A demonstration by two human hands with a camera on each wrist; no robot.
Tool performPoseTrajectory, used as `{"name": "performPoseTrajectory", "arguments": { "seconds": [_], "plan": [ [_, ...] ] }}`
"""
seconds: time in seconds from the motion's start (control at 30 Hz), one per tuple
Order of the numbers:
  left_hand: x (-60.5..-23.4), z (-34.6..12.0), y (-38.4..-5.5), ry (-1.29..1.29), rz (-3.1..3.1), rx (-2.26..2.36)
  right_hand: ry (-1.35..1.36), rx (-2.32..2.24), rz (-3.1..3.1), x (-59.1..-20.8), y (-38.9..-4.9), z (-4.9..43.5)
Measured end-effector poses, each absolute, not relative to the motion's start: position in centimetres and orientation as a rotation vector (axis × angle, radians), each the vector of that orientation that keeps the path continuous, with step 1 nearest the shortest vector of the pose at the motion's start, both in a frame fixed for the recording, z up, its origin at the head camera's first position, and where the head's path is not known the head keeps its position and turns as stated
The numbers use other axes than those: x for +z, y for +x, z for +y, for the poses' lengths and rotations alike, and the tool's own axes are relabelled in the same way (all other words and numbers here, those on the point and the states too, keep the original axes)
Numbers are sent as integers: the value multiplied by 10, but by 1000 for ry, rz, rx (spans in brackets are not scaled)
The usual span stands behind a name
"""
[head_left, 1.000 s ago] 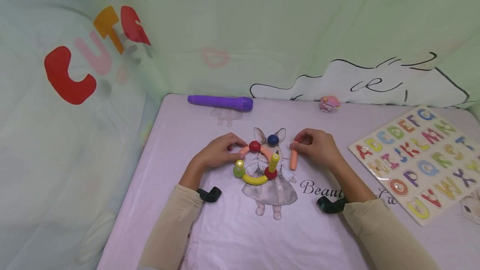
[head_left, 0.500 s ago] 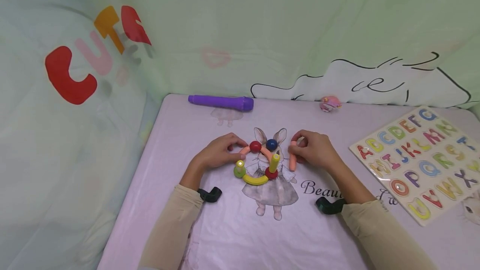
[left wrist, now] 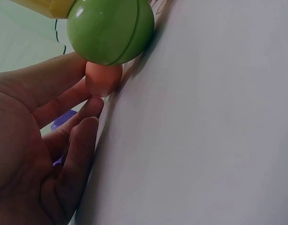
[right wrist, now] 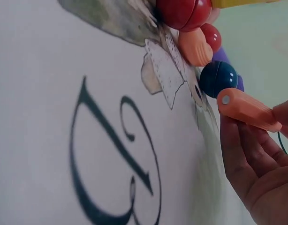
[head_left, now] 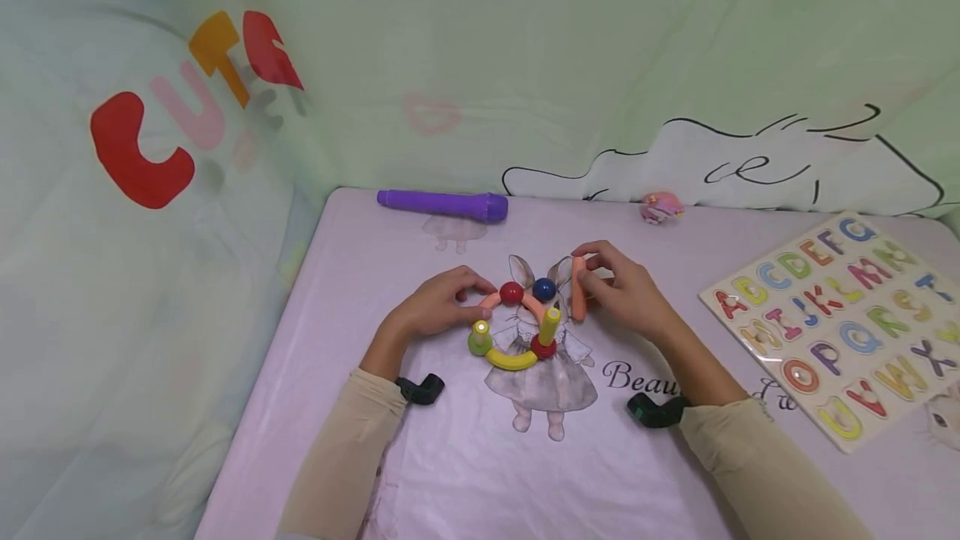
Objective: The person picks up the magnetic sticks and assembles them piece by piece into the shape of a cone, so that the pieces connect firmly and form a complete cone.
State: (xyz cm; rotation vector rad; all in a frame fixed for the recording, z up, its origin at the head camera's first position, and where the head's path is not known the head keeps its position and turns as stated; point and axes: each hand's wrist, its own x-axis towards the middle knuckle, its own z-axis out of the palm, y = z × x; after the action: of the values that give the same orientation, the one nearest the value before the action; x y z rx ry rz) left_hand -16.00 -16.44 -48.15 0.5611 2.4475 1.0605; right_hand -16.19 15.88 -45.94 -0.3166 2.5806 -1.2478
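My left hand (head_left: 442, 302) pinches an orange curved rod (head_left: 489, 301) at the left of a ring of toy pieces. A red ball (head_left: 512, 293) tops the ring, and a green ball (left wrist: 111, 30) adjoins the held rod. Along the near side, a yellow curved rod (head_left: 512, 361) runs to a second red ball (head_left: 543, 347), from which a yellow rod (head_left: 551, 323) stands up. Between finger and thumb, my right hand (head_left: 628, 286) holds an orange rod (right wrist: 247, 110) with a silver disc in its end. Beside it, a blue ball (head_left: 544, 289) sits near the ring.
A purple toy microphone (head_left: 442, 204) lies at the table's back edge. Farther right there is a small pink toy (head_left: 662, 207). A wooden alphabet board (head_left: 840, 432) covers the right side. Fabric walls rise behind and to the left.
My right hand has moved away from me and slightly left with the orange rod, closer to the blue ball. The blue ball shifted slightly at first. My left hand stays in place.
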Motion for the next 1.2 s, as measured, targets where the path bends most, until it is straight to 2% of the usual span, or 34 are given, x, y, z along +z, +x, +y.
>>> {"name": "performPoseTrajectory", "arguments": {
  "seconds": [0.83, 1.2],
  "plan": [
    [-481, -163, -159, 531, 2450, 1056, -220, -1725, 2283, -444, -164, 132],
    [-480, -163, -160, 542, 2450, 1054, -259, -1733, 2332, -445, -164, 118]
  ]
}}
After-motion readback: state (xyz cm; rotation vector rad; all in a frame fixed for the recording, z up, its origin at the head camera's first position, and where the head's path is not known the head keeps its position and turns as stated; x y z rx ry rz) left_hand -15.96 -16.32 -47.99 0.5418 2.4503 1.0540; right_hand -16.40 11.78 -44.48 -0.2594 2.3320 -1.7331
